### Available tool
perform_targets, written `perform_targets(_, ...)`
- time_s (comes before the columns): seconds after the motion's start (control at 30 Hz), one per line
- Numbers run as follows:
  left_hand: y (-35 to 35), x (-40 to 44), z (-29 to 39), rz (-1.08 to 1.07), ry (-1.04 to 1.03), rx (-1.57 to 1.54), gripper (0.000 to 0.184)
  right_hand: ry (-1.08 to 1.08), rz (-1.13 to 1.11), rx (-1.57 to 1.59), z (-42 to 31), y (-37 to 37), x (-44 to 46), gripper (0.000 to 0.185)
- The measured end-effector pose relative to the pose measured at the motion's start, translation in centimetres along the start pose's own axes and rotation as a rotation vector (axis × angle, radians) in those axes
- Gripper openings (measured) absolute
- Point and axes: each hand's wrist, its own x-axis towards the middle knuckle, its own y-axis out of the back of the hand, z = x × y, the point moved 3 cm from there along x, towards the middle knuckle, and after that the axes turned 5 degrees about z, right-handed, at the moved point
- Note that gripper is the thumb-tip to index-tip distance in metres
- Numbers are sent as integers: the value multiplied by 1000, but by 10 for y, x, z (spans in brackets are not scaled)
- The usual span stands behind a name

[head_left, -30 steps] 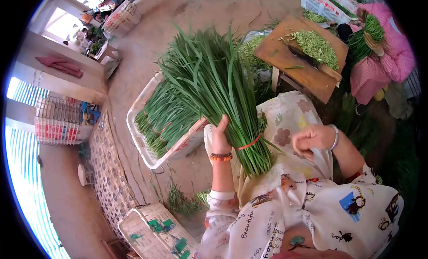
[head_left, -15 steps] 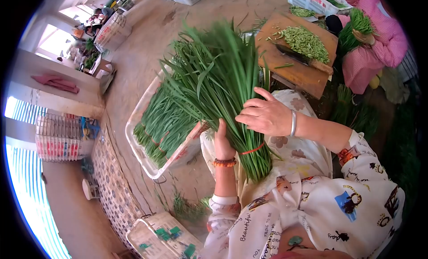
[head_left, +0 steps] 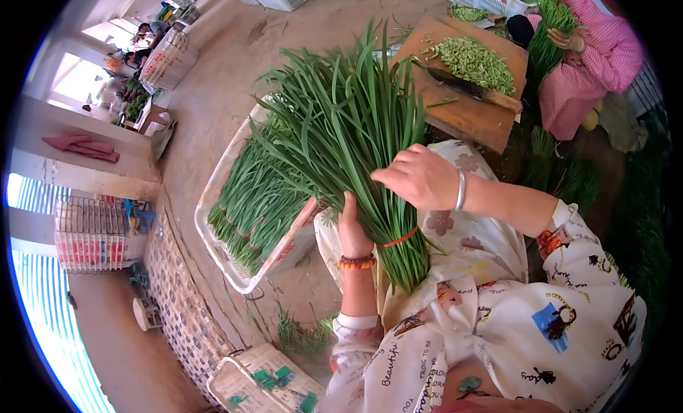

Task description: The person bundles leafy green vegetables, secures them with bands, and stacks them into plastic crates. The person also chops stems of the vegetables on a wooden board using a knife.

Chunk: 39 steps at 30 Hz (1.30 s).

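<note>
A big bunch of garlic chives [head_left: 348,128], bound near its cut ends by a red band [head_left: 400,238], leans across my lap with its leaf tips fanned away from me. My left hand [head_left: 353,231] is wrapped round the bunch from the left, just above the band, thumb up along the stems. My right hand [head_left: 420,178] lies at the right side of the bunch, fingers curled in against the leaves; the fingertips are partly hidden. To the left, a white plastic crate [head_left: 244,281] holds more banded chive bunches [head_left: 263,192].
Ahead right is a wooden board [head_left: 455,118] with chopped green pieces [head_left: 475,64] and a knife [head_left: 455,82]. Beyond it a person in pink [head_left: 605,64] holds greens. A white crate [head_left: 267,381] lies near left; loose chives [head_left: 302,335] are on the floor.
My right hand has gone from fingers spread across the bunch to fingers curled at its right side. The leaf tips have stopped blurring. My left hand keeps its hold.
</note>
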Motion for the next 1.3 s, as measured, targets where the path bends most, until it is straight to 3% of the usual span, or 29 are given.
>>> perform_targets(0.03,0,0,-1,-10,9,4,34,-77,-7,49,3,0,6,22)
perform_targets(0.07,-3,-1,-1,-16,19,12,34,-304,-33,222,17,-6,14,20)
perform_targets(0.23,-2,2,-3,24,-18,65,35,-476,-76,112,27,-7,29,17)
perform_targets(0.3,-5,1,-3,33,-6,57,35,-566,9,100,31,-8,32,16)
perform_targets(0.53,-12,-3,-2,19,8,34,34,-654,103,188,34,-8,24,17)
perform_targets(0.8,-20,-6,-2,24,14,75,34,-690,-68,91,36,-7,38,29)
perform_targets(0.93,-17,-5,-3,17,2,77,34,-642,-10,141,35,-4,39,24)
perform_targets(1.0,-17,-5,-4,18,14,76,34,-742,-289,406,37,-5,39,19)
perform_targets(1.13,-23,-6,-3,6,49,60,34,-745,-413,372,37,-4,36,20)
perform_targets(1.23,-13,0,-5,5,71,80,33,-569,-237,543,17,2,26,18)
perform_targets(1.3,1,7,-10,79,28,96,33,-177,58,395,-4,9,14,17)
